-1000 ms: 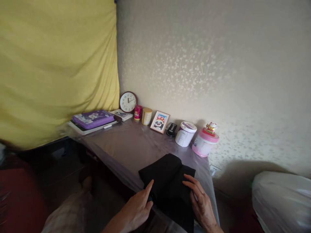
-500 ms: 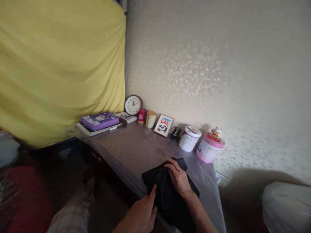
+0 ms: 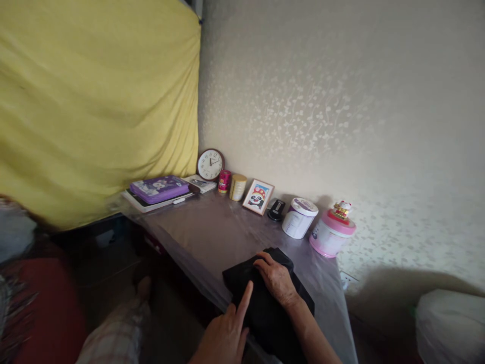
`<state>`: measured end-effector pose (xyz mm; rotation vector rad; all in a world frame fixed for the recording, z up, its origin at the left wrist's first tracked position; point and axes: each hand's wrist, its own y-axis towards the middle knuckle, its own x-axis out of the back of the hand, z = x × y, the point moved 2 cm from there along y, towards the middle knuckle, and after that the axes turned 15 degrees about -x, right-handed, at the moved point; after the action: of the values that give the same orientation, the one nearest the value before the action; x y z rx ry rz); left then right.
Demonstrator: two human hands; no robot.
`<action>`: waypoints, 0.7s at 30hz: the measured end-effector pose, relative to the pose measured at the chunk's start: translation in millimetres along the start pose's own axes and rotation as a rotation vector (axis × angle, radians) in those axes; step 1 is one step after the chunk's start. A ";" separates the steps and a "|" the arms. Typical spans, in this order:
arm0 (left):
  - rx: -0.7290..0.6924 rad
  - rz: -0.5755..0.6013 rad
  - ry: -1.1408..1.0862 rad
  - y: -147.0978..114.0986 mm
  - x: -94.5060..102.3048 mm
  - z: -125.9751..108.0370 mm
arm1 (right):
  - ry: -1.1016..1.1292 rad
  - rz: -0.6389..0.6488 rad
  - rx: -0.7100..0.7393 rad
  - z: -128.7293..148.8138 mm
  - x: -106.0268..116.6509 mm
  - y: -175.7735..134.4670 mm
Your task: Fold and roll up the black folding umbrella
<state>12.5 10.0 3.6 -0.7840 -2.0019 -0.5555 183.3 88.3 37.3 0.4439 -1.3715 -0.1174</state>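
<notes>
Blk cloth [image 3: 261, 316], lower ctr of frame, lies under R hand [image 3: 278, 279], unclenched; L hand [image 3: 226, 331] at its lower-left edge, index extended, grip unclear.

From here I see one black cloth [image 3: 265, 318], folded and slightly rumpled, lying on the table [image 3: 212, 227] along its front edge, toward the right end.

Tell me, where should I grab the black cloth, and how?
I'd probably pinch the black cloth by its pointed left corner, coming from the left. That corner sticks out free of the left hand, and the cloth looks soft. The right hand lies over the far part, so there's less room there.
</notes>
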 end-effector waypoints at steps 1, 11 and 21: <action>-0.024 0.033 0.034 0.4 0.4 -0.8 | -0.012 0.017 -0.003 0.6 0.6 1.0; -0.065 0.096 0.101 5.5 2.6 -3.1 | -0.059 0.091 -0.004 5.3 3.4 8.6; -0.011 0.082 0.045 4.6 -0.5 -1.9 | 0.204 -0.083 0.075 10.5 21.6 -31.6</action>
<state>17.2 11.8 4.5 -0.8498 -1.9181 -0.5323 183.2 49.8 46.8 0.5603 -1.1601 -0.0860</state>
